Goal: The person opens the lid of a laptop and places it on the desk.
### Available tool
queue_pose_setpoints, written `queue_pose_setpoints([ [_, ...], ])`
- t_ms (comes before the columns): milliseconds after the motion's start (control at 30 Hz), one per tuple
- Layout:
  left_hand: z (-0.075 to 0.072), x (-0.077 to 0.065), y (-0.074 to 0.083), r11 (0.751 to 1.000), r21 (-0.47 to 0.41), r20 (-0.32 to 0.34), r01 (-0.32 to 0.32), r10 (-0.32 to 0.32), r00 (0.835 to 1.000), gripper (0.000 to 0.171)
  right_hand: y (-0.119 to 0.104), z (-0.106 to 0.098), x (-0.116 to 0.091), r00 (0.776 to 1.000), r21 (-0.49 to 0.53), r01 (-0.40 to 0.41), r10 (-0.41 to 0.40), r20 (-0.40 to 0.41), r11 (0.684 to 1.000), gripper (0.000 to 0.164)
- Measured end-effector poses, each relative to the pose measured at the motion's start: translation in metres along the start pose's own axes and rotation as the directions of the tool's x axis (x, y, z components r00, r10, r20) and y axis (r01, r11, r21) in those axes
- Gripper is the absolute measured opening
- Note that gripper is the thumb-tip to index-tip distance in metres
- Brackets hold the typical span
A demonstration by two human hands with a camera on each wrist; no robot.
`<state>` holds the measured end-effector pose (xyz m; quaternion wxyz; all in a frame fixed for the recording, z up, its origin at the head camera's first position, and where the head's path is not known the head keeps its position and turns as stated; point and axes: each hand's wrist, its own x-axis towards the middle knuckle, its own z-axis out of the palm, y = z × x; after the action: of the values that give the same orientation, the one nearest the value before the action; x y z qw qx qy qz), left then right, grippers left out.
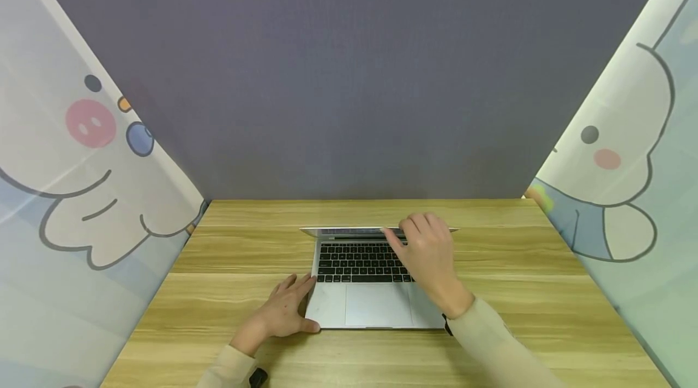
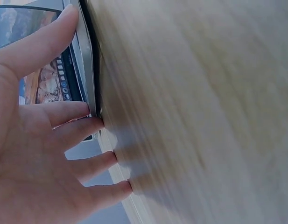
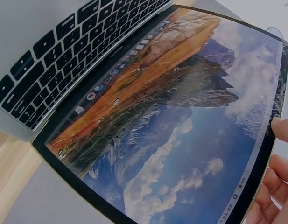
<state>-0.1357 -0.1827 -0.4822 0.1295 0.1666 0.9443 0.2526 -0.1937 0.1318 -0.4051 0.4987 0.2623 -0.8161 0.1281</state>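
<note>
An opened silver laptop point(image 1: 378, 305) lies on the wooden table, its black keyboard point(image 1: 360, 262) partly behind my right hand. My right hand point(image 1: 428, 248) holds the top edge of the raised screen, thumb on the front side and fingers behind it. In the right wrist view the lit screen point(image 3: 181, 116) shows a mountain picture with a row of icons. My left hand point(image 1: 283, 310) rests at the laptop's left front corner. Its fingers point(image 2: 94, 163) are spread and fairly straight, tips on the table beside the laptop, while the thumb lies at the base's edge.
The wooden table point(image 1: 229, 254) stretches out around the laptop on both sides. Behind it rises a dark grey panel point(image 1: 360, 85). Cartoon-printed curtains flank the table, one on the left point(image 1: 49, 151) and another on the right point(image 1: 627, 194).
</note>
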Motion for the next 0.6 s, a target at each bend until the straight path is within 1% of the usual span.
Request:
queue_pose_setpoints([
  [233,0.0,0.001,0.0,1.0,0.001,0.008,0.01,-0.011,1.0,0.101,0.002,0.003,0.007,0.999,-0.002,-0.031,0.031,0.008,1.0,0.037],
  [600,0.0,0.002,0.001,1.0,-0.017,0.014,0.019,-0.019,1.0,0.102,0.009,0.01,0.017,0.999,-0.013,-0.048,0.048,0.017,0.999,0.038],
])
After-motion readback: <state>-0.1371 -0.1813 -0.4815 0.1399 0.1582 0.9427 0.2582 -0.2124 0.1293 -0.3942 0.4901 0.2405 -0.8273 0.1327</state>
